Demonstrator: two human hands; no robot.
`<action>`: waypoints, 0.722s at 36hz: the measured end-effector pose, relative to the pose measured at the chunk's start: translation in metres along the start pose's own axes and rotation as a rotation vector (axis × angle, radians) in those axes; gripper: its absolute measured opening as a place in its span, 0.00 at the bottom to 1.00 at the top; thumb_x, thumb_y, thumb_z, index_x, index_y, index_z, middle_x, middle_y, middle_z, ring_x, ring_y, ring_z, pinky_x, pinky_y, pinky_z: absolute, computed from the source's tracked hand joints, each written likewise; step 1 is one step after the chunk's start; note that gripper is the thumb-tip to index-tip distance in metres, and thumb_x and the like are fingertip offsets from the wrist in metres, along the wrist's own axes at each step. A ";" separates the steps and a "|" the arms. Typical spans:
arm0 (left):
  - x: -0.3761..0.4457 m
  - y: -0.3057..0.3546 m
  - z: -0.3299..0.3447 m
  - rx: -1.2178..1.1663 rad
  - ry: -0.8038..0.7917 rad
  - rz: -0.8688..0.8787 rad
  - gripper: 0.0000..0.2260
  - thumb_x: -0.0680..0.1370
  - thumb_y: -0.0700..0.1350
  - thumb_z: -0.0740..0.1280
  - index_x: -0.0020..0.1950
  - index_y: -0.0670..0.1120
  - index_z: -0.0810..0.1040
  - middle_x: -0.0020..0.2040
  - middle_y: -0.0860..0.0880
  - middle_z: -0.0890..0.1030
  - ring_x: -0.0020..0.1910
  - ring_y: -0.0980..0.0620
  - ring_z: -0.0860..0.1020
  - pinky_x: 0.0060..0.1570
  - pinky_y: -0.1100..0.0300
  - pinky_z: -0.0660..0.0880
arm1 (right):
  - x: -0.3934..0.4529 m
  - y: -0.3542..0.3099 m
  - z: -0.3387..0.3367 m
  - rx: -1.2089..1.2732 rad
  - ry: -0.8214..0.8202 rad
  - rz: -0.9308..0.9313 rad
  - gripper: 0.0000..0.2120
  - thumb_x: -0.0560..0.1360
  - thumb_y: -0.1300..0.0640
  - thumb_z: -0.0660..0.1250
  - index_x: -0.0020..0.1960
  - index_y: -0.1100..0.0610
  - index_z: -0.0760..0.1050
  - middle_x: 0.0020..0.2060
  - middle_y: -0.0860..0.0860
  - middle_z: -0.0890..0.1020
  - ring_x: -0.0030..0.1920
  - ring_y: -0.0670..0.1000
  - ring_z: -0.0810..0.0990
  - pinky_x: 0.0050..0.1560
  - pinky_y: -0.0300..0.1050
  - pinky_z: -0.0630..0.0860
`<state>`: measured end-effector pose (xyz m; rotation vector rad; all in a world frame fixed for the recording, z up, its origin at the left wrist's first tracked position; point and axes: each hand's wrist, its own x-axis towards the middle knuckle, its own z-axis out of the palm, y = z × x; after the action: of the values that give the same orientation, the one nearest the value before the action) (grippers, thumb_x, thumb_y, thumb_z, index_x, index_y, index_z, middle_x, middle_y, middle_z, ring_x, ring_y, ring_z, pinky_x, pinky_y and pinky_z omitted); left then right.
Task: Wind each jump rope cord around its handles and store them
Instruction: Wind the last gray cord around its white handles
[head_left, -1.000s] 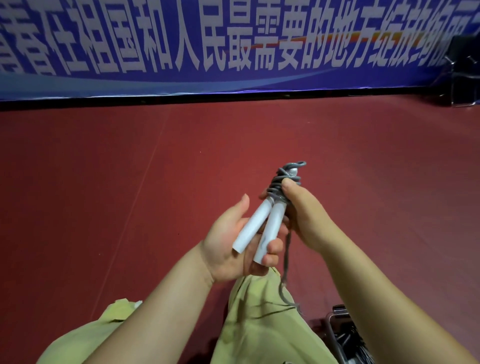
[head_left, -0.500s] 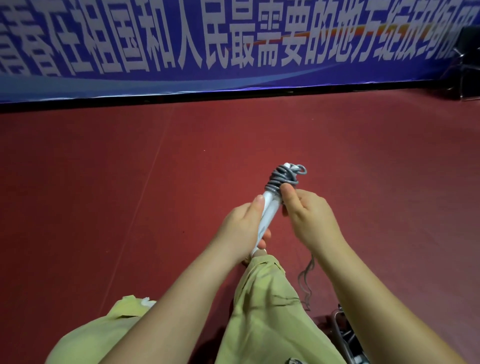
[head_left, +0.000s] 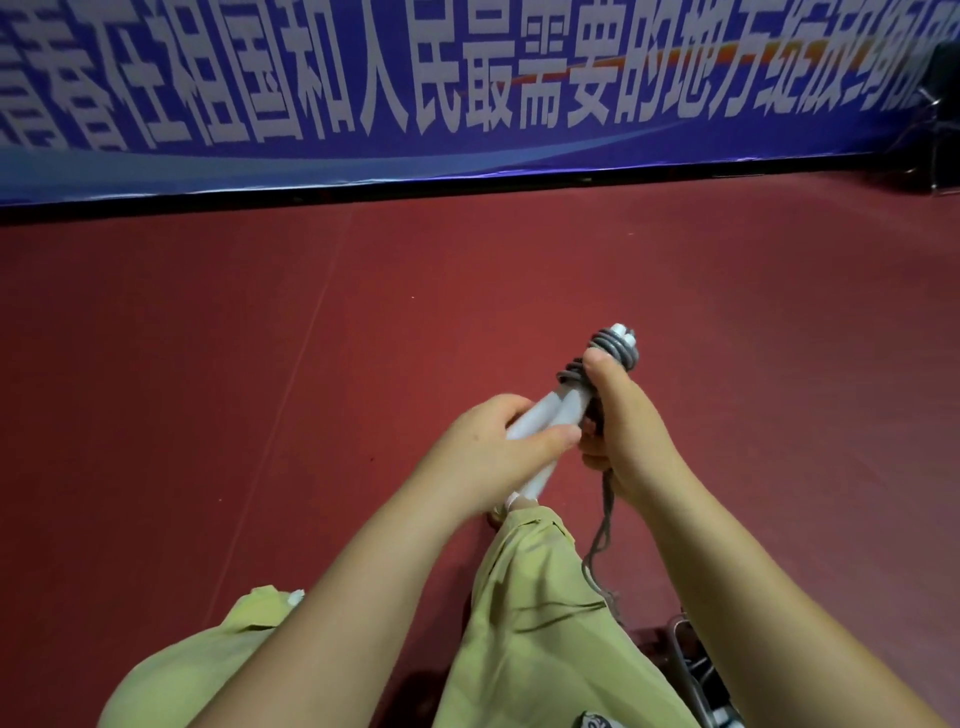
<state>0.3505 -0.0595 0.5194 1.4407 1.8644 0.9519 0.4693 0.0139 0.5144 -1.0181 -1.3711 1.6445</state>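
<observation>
A red sports floor (head_left: 260, 415) fills my view, with a blue banner (head_left: 363, 104) carrying white characters along the wall at twelve o'clock. Just right of centre I see the jump rope, held in the air above the floor: two white handles (head_left: 540, 421) lie side by side, pointing toward one o'clock, and the grey cord (head_left: 613, 348) is wound in tight coils round their far ends.

My left hand (head_left: 498, 452) wraps the lower part of the handles, thumb across the top, clamping both together. My right hand (head_left: 623, 426) has its fingers curled round the handles and cord just below the coils, thumb tip pressing against the windings. A loose tail of the cord hangs from under that hand toward six o'clock, down past the olive-green trouser leg (head_left: 535, 623).

I judge the winding step is well on but not finished, since slack remains to take up. The next move calls for keeping the left hold firm so the handles do not splay, while the right feeds the tail round with steady tension and tucks its end. At five o'clock, by the frame edge, sits what looks like a metal wire basket (head_left: 691, 660), possibly the storage spot; I cannot tell its contents.
</observation>
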 end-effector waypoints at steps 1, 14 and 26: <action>-0.001 0.001 -0.004 -0.098 -0.100 -0.009 0.15 0.73 0.59 0.67 0.43 0.47 0.78 0.36 0.55 0.78 0.34 0.57 0.75 0.36 0.59 0.69 | -0.001 0.000 0.000 0.067 0.018 0.005 0.19 0.76 0.45 0.61 0.30 0.51 0.68 0.24 0.48 0.66 0.22 0.45 0.64 0.27 0.40 0.60; -0.006 -0.017 0.013 -1.219 -0.942 -0.191 0.40 0.69 0.74 0.49 0.50 0.41 0.82 0.36 0.48 0.79 0.32 0.51 0.76 0.35 0.61 0.70 | -0.002 -0.007 -0.004 0.256 -0.452 -0.161 0.29 0.56 0.39 0.73 0.41 0.62 0.74 0.23 0.52 0.71 0.16 0.46 0.65 0.20 0.32 0.62; -0.004 -0.023 -0.005 -0.782 -0.426 -0.386 0.34 0.77 0.69 0.44 0.40 0.43 0.77 0.29 0.49 0.71 0.25 0.53 0.67 0.31 0.57 0.51 | 0.006 -0.004 -0.024 -0.314 -0.378 -0.003 0.25 0.77 0.36 0.56 0.33 0.55 0.65 0.27 0.51 0.63 0.24 0.46 0.55 0.24 0.36 0.53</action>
<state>0.3350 -0.0682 0.5040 0.7001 1.1819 0.9318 0.4891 0.0296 0.5147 -0.9024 -1.9268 1.7134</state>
